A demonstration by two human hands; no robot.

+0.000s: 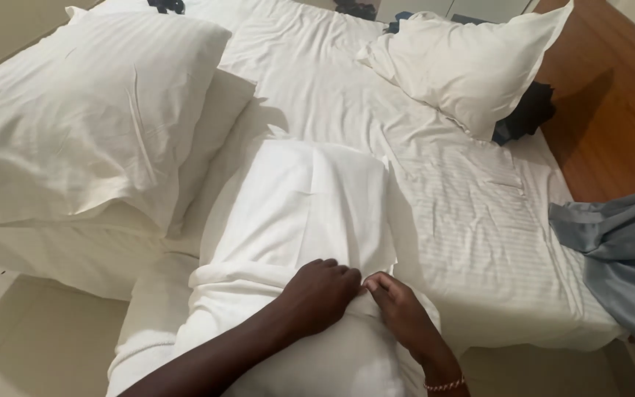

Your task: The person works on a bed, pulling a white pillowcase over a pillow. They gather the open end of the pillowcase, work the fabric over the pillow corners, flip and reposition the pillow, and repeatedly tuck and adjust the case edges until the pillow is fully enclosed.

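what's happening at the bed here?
A person leans over a bed with striped white sheets. Both hands pinch the edge of a white pillowcase, with a pillow inside, lying at the bed's near edge: the left hand and the right hand meet at its near end. Two other pillows lie farther up the bed, and a grey cloth drapes its right side.

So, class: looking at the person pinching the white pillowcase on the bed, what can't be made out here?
Head view only:
- Fingertips of left hand and right hand: tucked into folds of the white pillowcase.
- Dark item: half hidden behind the right pillow.
- Grey cloth: cut off by the right edge.
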